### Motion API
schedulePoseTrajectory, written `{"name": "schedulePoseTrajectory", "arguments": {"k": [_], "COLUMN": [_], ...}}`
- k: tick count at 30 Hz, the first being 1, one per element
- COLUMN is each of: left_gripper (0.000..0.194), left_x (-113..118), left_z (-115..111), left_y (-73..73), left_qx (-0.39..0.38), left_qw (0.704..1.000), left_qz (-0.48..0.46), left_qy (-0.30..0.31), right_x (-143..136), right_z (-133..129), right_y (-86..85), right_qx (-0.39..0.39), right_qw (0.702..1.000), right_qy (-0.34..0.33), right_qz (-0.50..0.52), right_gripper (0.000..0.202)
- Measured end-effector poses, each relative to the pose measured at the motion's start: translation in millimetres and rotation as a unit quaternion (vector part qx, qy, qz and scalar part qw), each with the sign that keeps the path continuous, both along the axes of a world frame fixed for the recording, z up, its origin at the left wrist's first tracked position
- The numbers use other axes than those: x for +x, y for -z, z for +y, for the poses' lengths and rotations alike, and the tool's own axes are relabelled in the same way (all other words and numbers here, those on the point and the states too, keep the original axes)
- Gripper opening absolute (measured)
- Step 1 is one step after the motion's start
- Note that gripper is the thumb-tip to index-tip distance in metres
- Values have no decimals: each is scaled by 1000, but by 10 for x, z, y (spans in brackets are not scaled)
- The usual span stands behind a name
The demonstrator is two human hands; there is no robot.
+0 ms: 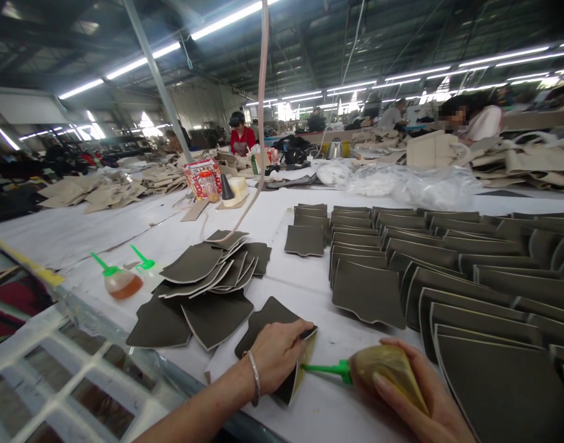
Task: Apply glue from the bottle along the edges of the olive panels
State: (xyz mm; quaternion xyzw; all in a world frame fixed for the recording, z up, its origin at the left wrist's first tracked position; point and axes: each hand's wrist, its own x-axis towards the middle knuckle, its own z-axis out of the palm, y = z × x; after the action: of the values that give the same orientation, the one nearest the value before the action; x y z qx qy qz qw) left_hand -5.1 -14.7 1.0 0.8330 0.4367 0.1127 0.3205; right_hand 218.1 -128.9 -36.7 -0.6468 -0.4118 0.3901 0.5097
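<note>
Dark grey pieces [369,292], green-nozzled amber glue bottle [383,369].

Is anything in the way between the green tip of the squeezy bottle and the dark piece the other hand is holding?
No. The yellowish squeeze bottle's green nozzle in the right hand reaches straight to the dark grey cut piece's folded edge under the left hand.

We see a dark grey cut piece [267,326] lying flat, its near edge lifted under our left fingers [291,335] to show a tan underside. Our right fingers [401,394] wrap a soft yellowish glue bottle [385,372], lying sideways, its green nozzle [325,369] touching that raised edge.
</note>
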Motion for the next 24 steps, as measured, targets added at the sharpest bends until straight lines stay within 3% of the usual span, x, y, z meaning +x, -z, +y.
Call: {"name": "schedulePoseTrajectory", "arguments": {"k": [5, 12, 16, 21, 24], "left_gripper": [47, 45, 46, 46, 46], "left_x": [-6, 13, 17, 12, 10], "left_z": [-5, 13, 14, 3, 6], "left_y": [-7, -27, -27, 6, 19], "left_qx": [-3, -6, -4, 4, 3], "left_qw": [1000, 1000, 1000, 1000, 1000], "left_qz": [-2, -1, 0, -8, -7], "left_qy": [2, -5, -2, -2, -1], "right_x": [177, 195, 199, 173, 171], "right_z": [168, 164, 135, 216, 210], "right_y": [47, 44, 52, -40, -35], "right_qx": [20, 42, 4, 50, 32], "right_qw": [998, 993, 996, 995, 995], "right_qy": [47, 47, 23, 53, 51], "right_qz": [-29, -101, -84, -65, -74], "right_gripper": [70, 69, 69, 68, 71]}}
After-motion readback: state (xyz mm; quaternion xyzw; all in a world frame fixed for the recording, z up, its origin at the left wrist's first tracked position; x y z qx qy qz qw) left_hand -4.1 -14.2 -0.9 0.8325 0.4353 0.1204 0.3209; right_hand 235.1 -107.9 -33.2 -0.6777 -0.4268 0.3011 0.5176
